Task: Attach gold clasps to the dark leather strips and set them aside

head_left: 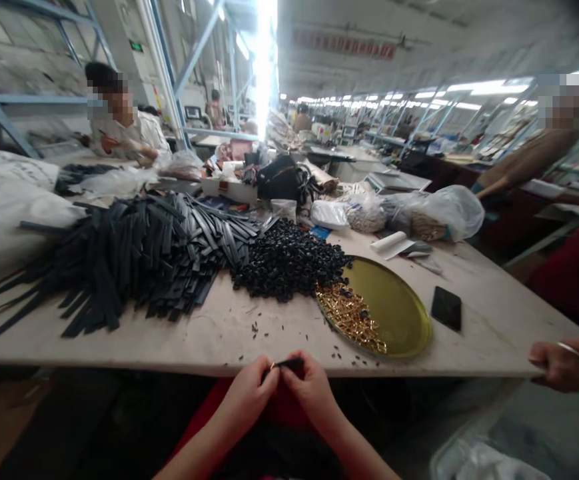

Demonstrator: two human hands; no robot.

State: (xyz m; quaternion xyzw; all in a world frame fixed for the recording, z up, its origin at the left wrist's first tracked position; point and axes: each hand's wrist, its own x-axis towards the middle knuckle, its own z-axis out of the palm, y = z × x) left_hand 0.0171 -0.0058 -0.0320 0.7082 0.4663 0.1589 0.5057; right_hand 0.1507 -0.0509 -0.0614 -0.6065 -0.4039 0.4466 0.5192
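My left hand (255, 385) and my right hand (310, 385) meet just off the table's front edge, fingers pinched. Between them runs a short black strap (288, 364), its right end in my right fingers. A tiny gold-coloured piece of hardware shows at my left fingertips, mostly hidden. Beyond my hands lies a heap of small black loops (289, 260). Right of it, a round gold tray (399, 313) carries a pile of small gold metal rings (352, 317). A large stack of long black strips (134, 260) spreads across the left of the table.
A dark phone (446, 308) lies right of the tray. Clear plastic bags (449, 210) and a black bag (279, 180) sit farther back. Another person's hand (562, 367) is at the right table edge. One person (129, 130) sits at the back left; another stands at the right.
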